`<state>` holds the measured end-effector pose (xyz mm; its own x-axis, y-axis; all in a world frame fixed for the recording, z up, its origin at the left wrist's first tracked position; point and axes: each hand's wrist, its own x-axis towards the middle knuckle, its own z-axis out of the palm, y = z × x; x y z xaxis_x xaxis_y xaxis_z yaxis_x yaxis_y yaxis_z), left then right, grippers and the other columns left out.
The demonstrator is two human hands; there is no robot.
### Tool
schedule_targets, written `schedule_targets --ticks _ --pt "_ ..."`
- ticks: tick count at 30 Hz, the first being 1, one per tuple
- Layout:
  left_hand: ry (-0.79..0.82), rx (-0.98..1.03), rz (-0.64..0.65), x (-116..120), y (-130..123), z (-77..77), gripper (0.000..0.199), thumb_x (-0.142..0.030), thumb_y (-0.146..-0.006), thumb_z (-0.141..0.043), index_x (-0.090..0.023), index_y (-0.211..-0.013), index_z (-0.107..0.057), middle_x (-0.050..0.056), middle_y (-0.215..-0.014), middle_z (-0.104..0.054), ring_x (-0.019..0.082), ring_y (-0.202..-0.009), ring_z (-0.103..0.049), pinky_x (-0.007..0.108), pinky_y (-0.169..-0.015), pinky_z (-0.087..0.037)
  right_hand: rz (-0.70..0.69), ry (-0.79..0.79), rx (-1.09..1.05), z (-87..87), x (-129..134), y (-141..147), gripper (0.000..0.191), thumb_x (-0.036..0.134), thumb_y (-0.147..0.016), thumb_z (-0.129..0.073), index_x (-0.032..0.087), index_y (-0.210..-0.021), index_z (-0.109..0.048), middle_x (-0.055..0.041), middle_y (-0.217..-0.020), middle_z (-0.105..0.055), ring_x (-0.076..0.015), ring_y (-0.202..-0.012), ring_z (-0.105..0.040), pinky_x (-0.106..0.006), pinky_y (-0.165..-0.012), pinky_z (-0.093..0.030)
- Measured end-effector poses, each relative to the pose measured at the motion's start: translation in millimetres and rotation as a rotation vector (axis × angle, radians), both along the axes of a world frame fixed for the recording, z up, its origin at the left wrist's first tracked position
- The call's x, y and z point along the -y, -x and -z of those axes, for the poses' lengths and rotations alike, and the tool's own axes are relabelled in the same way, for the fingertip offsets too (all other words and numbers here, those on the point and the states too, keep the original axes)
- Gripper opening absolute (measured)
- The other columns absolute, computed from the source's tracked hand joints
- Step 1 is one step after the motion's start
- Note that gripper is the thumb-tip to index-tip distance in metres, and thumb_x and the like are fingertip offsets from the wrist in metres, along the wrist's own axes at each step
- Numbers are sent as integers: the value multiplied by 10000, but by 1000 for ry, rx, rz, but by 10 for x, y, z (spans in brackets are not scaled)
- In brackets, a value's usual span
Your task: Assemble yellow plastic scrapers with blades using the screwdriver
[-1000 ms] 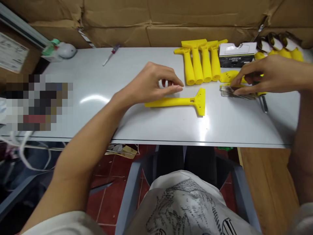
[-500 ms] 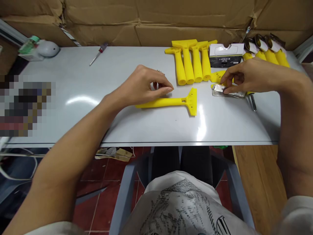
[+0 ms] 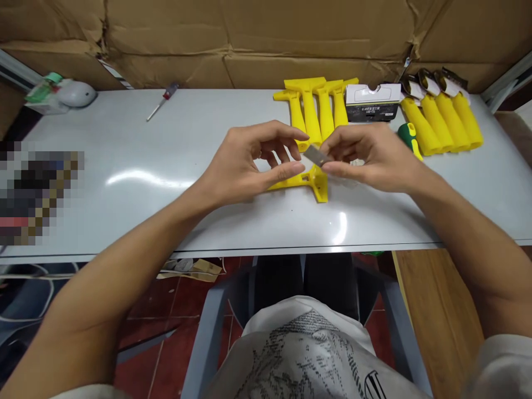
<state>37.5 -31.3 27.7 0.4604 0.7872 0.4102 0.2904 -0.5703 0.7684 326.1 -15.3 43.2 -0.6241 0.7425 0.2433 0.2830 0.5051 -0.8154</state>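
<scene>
Between the fingertips of my right hand (image 3: 366,155) is a small flat metal blade (image 3: 316,155), its free end pointing toward my left hand. My left hand (image 3: 257,158) hovers close by with thumb and fingers apart, holding nothing. Beneath both hands, a yellow scraper handle (image 3: 319,185) lies on the table with its wide head to the right; my left hand hides most of its grip. Several more yellow scraper handles (image 3: 308,108) stand in a row just behind my hands.
A black and white box (image 3: 373,103) is right of the row. Farther right lie several yellow handles with dark-covered heads (image 3: 449,119) and a green and yellow tool handle (image 3: 410,138). A screwdriver (image 3: 163,101) and a white rounded object (image 3: 77,95) are at the back left of the white table (image 3: 137,210).
My right hand has come left from the blade pile, now carrying a blade over the lying scraper handle. My left hand has opened its fingers and moved slightly right toward it.
</scene>
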Motion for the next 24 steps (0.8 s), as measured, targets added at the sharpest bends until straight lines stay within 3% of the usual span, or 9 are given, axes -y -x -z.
schedule_targets --ticks 3,8,13,17,19,22,24 --pt "24 38 -15 65 -61 31 506 -725 -964 -963 -269 -1174 -900 62 -1063 -874 208 -887 -833 316 -766 -698 -17 -48 -18 133 59 134 311 553 -1000 -908 255 -1018 -820 -4 -883 -821 -167 -743 -713 -330 -653 -557" --pt "109 94 -5 88 -106 46 514 -757 -970 -937 -244 -986 -911 46 -903 -864 185 -698 -793 315 -660 -693 42 -96 -18 150 117 149 387 650 -1033 -877 275 -971 -806 10 -827 -785 -146 -664 -641 -325 -563 -491" --pt "136 127 -7 124 -107 10 552 -794 -888 -998 -252 -940 -909 43 -856 -855 190 -655 -784 331 -636 -694 84 -299 22 221 111 177 353 573 -1069 -836 250 -935 -787 18 -735 -709 -133 -608 -570 -319 -593 -491" --pt "37 172 72 165 -101 -64 354 -654 -972 -994 -306 -932 -937 35 -900 -891 200 -747 -828 334 -706 -696 166 -684 47 273 69 161 212 454 -1108 -764 293 -1012 -863 -50 -970 -833 -239 -889 -740 -451 -894 -636" --pt "14 179 140 173 -102 -100 344 -632 -1014 -961 -308 -903 -939 40 -901 -895 203 -767 -836 337 -704 -683 216 -754 78 276 69 127 214 419 -1134 -713 328 -1076 -897 -61 -1066 -852 -273 -989 -767 -505 -980 -660" --pt "94 203 104 158 -116 -100 501 -765 -987 -931 -272 -897 -913 46 -887 -876 191 -700 -805 347 -665 -680 256 -763 98 291 106 73 239 411 -1147 -680 367 -1154 -914 -43 -1146 -864 -253 -953 -794 -473 -903 -710" --pt "178 238 49 124 -119 -65 551 -800 -923 -970 -258 -978 -884 42 -920 -864 194 -696 -807 351 -658 -696 260 -863 37 326 131 59 226 382 -1135 -691 384 -1167 -915 -24 -1185 -878 -243 -946 -829 -438 -837 -735"
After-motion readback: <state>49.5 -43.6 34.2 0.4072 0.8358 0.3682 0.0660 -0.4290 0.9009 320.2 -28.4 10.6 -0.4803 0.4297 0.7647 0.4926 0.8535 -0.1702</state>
